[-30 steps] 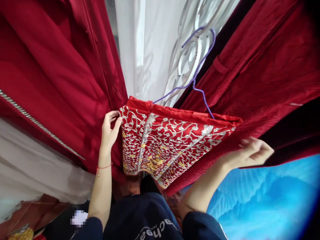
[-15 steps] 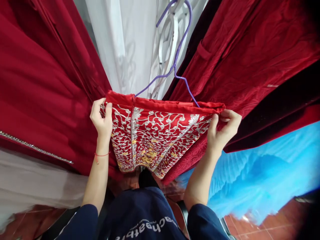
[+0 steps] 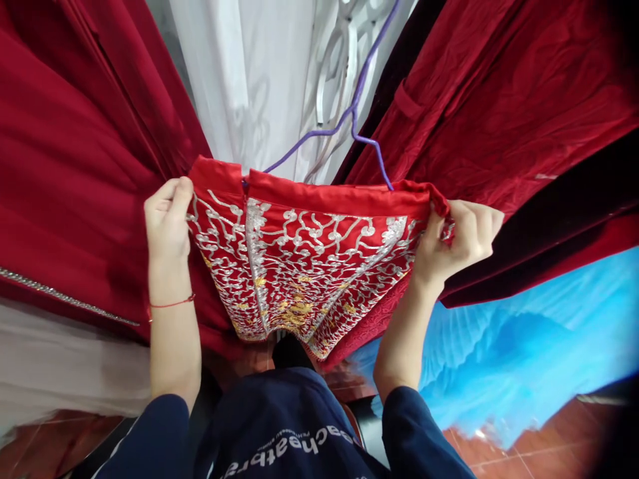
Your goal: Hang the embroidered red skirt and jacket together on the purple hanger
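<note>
A red skirt [image 3: 309, 246] with silver scroll embroidery, gold motifs and a plain red satin waistband hangs in front of me. Its waistband is stretched out sideways between my two hands. At the left end, my left hand [image 3: 168, 216] is closed on the edge just under the band. On the other side my right hand [image 3: 456, 236] grips the right end, the cloth bunched between thumb and fingers. A purple wire hanger [image 3: 319, 133] reaches down into the waist; its lower part is hidden by the skirt. A small gap shows in the waistband near the left.
Dark red garments hang at the left [image 3: 90, 166] and right [image 3: 499, 146]. White cloth [image 3: 269, 86] and a white ornate metal frame [image 3: 344, 60] stand behind. Blue ruffled fabric [image 3: 539, 339] spreads at lower right, above a tiled floor [image 3: 544, 439].
Both hands have moved apart, the left one further out, and the waistband is pulled wider and slightly higher. The hanger has shifted upward, its hook now out of view.
</note>
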### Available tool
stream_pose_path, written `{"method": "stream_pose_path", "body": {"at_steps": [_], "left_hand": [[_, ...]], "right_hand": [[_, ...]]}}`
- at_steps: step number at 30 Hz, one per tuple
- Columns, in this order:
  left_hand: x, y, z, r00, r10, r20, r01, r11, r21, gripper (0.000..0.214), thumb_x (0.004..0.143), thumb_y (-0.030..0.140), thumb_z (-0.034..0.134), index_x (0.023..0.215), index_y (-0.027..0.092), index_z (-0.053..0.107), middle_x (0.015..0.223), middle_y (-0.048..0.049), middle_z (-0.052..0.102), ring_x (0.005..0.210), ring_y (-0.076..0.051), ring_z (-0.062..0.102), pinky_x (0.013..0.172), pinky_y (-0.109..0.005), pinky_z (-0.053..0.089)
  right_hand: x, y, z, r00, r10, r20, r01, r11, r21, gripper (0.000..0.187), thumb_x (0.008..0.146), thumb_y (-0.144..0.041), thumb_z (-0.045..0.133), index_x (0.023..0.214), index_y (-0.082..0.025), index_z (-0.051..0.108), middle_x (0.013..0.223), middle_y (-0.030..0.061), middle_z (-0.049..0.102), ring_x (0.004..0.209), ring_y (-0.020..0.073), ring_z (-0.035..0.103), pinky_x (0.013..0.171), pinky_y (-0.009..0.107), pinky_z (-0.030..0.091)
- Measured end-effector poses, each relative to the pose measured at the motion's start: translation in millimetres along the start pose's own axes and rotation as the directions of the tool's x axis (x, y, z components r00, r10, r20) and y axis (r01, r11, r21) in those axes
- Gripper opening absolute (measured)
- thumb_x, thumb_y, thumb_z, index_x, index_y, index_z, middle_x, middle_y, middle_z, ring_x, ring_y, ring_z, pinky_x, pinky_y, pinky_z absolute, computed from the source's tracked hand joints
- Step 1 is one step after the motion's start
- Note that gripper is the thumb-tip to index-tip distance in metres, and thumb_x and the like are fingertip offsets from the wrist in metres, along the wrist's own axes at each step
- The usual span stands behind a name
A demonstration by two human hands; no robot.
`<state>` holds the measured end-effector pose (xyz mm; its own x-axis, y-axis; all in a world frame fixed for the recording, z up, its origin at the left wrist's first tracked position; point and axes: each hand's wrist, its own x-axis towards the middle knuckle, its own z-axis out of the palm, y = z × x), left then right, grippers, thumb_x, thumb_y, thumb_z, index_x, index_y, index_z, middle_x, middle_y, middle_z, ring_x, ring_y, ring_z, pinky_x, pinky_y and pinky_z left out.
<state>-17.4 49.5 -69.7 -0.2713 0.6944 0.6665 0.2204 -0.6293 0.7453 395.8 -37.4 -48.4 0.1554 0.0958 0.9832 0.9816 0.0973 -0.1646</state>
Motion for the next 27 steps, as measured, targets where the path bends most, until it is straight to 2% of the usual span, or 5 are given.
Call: {"method": "stream_pose_path", "body": {"at_steps": [6, 14, 22, 24, 27], "left_hand": [[2, 10, -9.9, 0.930, -0.208, 0.303, 0.234, 0.971, -0.052, 0.045, 0.087, 0.057, 0.066, 0.085, 0.012, 0.068, 0.072, -0.0035, 0.068, 0.078, -0.017, 0.068, 0.076, -0.033, 0.058], [41, 58, 16.7, 0.851, -0.251, 0.462, 0.088, 0.934, 0.346, 0.055, 0.092, 0.062, 0.051, 0.074, 0.013, 0.070, 0.060, -0.0010, 0.062, 0.069, -0.018, 0.066, 0.070, -0.031, 0.053], [68, 94, 62.5, 0.368, -0.401, 0.839, 0.121, 0.915, 0.384, 0.044, 0.084, 0.055, 0.060, 0.062, 0.019, 0.069, 0.062, -0.0030, 0.068, 0.064, -0.020, 0.068, 0.065, -0.029, 0.054], [69, 94, 65.4, 0.366, -0.291, 0.884, 0.134, 0.956, 0.259, 0.029, 0.081, 0.046, 0.066, 0.072, 0.019, 0.073, 0.074, -0.0029, 0.074, 0.072, -0.019, 0.070, 0.069, -0.027, 0.056], [64, 90, 63.5, 0.525, -0.198, 0.828, 0.165, 0.978, 0.130, 0.022, 0.078, 0.037, 0.071, 0.088, 0.018, 0.074, 0.083, -0.0033, 0.076, 0.074, -0.017, 0.071, 0.070, -0.026, 0.056]], "right_hand": [[-22, -1, 11, 0.980, 0.199, -0.003, -0.199, 0.977, 0.074, 0.031, 0.096, -0.045, 0.051, 0.085, -0.019, 0.064, 0.081, 0.0097, 0.065, 0.075, 0.0192, 0.059, 0.071, 0.035, 0.046], [-25, 11, 7, 0.991, 0.126, -0.037, -0.120, 0.986, 0.117, 0.022, 0.084, -0.035, 0.065, 0.096, -0.016, 0.066, 0.089, 0.0086, 0.068, 0.079, 0.0198, 0.064, 0.070, 0.033, 0.051], [-24, 9, 9, 0.989, 0.145, -0.025, -0.139, 0.976, 0.170, 0.021, 0.084, -0.030, 0.065, 0.099, -0.016, 0.066, 0.088, 0.0075, 0.066, 0.075, 0.0188, 0.063, 0.068, 0.032, 0.050], [-24, 11, 9, 0.990, 0.142, -0.014, -0.138, 0.976, 0.166, 0.020, 0.084, -0.031, 0.066, 0.098, -0.016, 0.066, 0.087, 0.0078, 0.067, 0.074, 0.0187, 0.062, 0.067, 0.031, 0.049], [-25, 15, 7, 0.992, 0.126, -0.002, -0.124, 0.979, 0.159, 0.021, 0.084, -0.031, 0.066, 0.098, -0.016, 0.065, 0.087, 0.0090, 0.067, 0.074, 0.0191, 0.062, 0.066, 0.031, 0.049]]}}
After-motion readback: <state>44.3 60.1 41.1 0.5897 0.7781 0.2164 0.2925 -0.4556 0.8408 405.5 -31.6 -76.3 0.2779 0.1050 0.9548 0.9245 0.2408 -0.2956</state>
